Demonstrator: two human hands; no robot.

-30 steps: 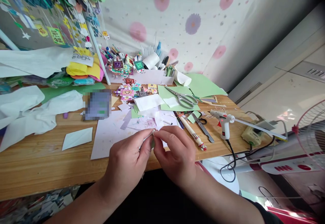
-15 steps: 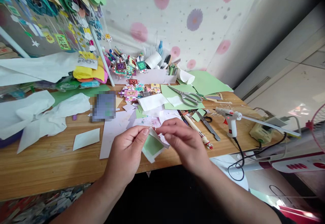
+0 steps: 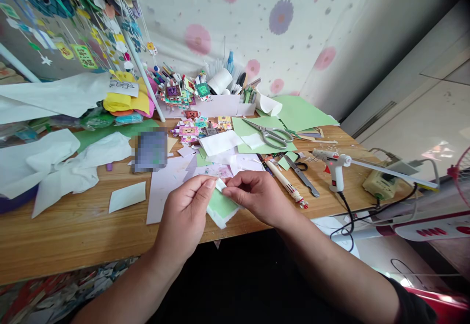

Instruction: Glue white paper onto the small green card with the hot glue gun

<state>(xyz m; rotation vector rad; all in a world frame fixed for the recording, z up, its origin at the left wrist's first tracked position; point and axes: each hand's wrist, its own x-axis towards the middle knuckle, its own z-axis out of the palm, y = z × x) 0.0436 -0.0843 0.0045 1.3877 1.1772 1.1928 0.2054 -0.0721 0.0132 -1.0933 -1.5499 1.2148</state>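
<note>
A small green piece of paper (image 3: 222,205) with a white border folded along its edges is held up over the table's front edge. My left hand (image 3: 187,209) pinches its upper left corner between thumb and fingers. On the upper right edge, the thumb and bent fingers of my right hand (image 3: 259,196) press the white border together. Both hands partly cover the paper. Just behind them lies a large white sheet (image 3: 161,194) with paper scraps on it. A white pen (image 3: 284,183) rests right of my right hand.
Scissors (image 3: 270,135) lie on green card (image 3: 242,124); a craft knife-like dark blade (image 3: 304,179) is nearer. A white glue gun (image 3: 336,170) stands at right, its cord hanging off the table (image 3: 91,238). White cloth-like sheets (image 3: 91,160) lie at left.
My right hand's fingers have closed from a looser, spread pose onto the paper's upper right edge. The white border there now lies folded over the green. The view has shifted slightly.
</note>
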